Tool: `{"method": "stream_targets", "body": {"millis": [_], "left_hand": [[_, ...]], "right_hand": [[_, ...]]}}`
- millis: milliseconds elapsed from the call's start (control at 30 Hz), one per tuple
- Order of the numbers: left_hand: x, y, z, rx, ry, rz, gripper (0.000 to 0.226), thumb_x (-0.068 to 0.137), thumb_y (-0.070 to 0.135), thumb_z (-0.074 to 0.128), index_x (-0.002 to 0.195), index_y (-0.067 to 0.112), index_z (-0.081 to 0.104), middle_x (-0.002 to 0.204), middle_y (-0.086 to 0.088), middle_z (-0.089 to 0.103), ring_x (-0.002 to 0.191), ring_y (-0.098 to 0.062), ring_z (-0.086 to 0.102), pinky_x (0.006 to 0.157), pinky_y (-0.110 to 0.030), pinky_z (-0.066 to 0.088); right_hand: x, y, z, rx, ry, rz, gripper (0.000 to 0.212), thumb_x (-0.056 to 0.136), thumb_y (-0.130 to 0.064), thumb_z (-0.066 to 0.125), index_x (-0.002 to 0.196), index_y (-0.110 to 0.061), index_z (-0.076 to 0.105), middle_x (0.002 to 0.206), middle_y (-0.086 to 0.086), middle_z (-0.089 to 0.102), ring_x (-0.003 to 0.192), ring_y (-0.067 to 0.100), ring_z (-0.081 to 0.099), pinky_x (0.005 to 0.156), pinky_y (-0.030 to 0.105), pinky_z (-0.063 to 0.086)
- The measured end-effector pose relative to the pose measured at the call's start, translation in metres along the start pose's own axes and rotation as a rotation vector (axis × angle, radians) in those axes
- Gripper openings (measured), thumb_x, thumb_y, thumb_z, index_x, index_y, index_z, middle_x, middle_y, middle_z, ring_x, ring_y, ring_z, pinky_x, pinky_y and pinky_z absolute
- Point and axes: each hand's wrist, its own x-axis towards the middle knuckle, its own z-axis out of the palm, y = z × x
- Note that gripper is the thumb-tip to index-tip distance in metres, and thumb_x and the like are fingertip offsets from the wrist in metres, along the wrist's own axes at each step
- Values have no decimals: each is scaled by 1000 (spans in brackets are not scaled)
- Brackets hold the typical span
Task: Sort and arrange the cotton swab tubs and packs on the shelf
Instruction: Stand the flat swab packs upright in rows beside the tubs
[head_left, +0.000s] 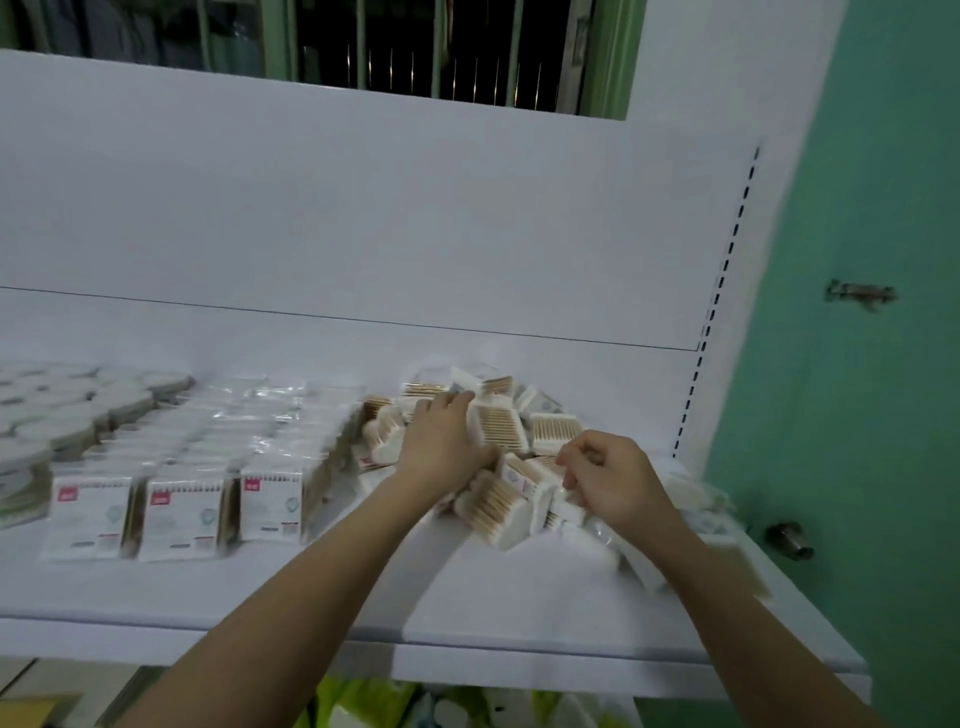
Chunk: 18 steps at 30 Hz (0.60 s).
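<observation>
At three o'clock on the shelf (311, 597), the left hand (441, 441) lies flat-fingered on the loose heap of cotton swab packs (498, 499) while the right hand (608, 478) pinches one light, slippery pack, probably best held by its stiff edges.

Front strip of the white shelf board (291, 597) is bare, open approach from the front edge. Left blocked: round white-lidded tubs (62, 410), then three rows of clear flat swab packs with red labels (218, 467). Right-centre blocked by a loose heap of clear boxes of wooden-stick swabs (519, 457). White back panel (363, 208) bare above the goods.
</observation>
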Motion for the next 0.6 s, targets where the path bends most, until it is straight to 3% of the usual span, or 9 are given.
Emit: {"method": "stream_targets", "body": {"millis": [167,267,333,400,467,533,600], "left_hand": [[24,2,-2,201,-181,27,95,78,62,68,154,31,19,157,0,30,141,-32,27,111,-50,33],[25,4,-8,274,-121,73,89,76,66,67,149,29,33,149,-2,42,135,-27,36,109,-44,34],[20,5,-14,221,-21,94,77,77,63,68,141,24,47,132,-4,53,125,-24,44,103,-36,38],[8,10,-23,17,98,47,60,79,56,70,127,22,58,112,-2,60,109,-20,53,91,-32,43],[-4,16,-37,-347,99,-96,42,82,55,68,110,24,65,97,0,65,89,-15,60,80,-31,49],[-13,17,-51,-745,-90,-223,36,88,49,63,105,18,70,93,-5,68,78,-14,63,77,-32,53],[-23,13,-62,-926,-244,-296,36,91,43,59,106,13,71,93,-14,69,76,-20,63,76,-32,53]], "right_hand": [[9,8,-13,31,-63,-48,20,94,-14,59,77,-11,69,63,0,65,60,13,61,58,26,49],[14,13,-14,53,-80,-94,20,94,-14,58,76,-13,68,65,0,66,59,12,59,59,29,50],[15,15,-14,80,-80,-118,20,95,-14,58,78,-17,67,67,-1,66,58,11,57,54,25,49],[17,15,-11,137,-73,-140,17,96,-18,58,82,-24,66,75,-3,66,58,12,56,50,22,46],[18,13,-5,188,-87,-160,11,96,-24,61,94,-34,65,90,-11,66,68,12,61,58,28,52],[16,8,4,235,-125,-198,23,94,-27,65,111,-41,60,108,-25,61,82,4,63,73,32,56],[14,-1,13,266,-171,-235,39,93,-29,67,126,-43,52,125,-33,52,96,-5,61,84,29,55]]}}
